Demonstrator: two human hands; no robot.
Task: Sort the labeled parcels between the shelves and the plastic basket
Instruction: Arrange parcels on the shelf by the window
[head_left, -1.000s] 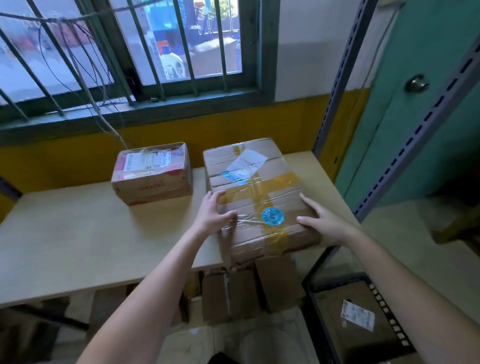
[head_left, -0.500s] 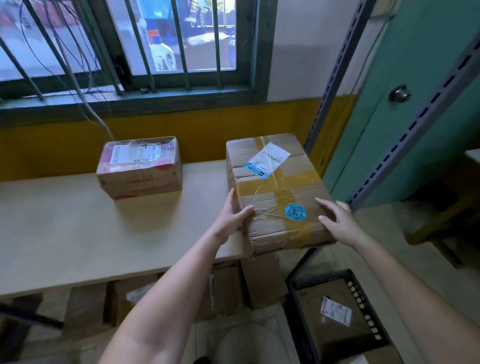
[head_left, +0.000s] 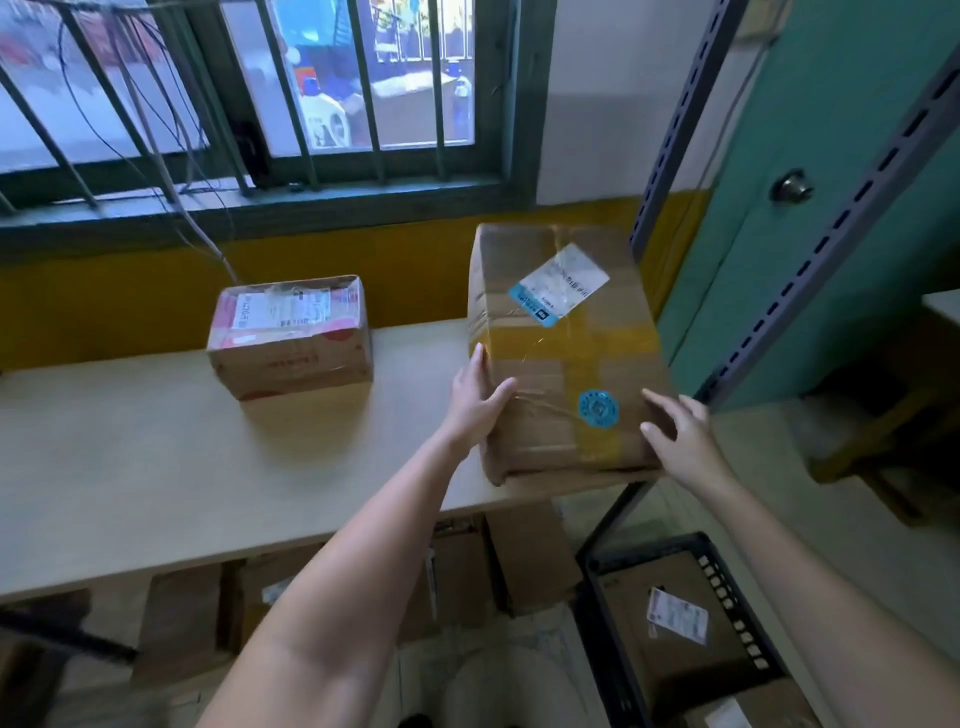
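Ok, eyes on the beige shelf board (head_left: 156, 467), running L to R under the barred window. At its R end, right by the grey slotted upright (head_left: 670, 140), sits the big taped carton (head_left: 561, 353), long side pointing away from me, near end at the board's front edge. Can't tell if it's resting on the board or lifted a touch.

Down on the floor, lower R, is the black plastic basket (head_left: 737, 613) w/ one brown parcel (head_left: 670, 670) lying flat inside, label up. More cartons are under the board, blurry.

The small pink-printed box (head_left: 291, 338) is on the board, well apart to the L of the big one, label up.

Left hand (head_left: 475, 405): fingers straight, flat against the carton's L side, thumb over the top edge. Right hand (head_left: 680, 436): fingers laid on the top at the near R corner, thumb on the near end.

On the carton's top: a white-and-blue label (head_left: 558, 291) toward the far end, a round blue sticker (head_left: 598, 409) near my hands.
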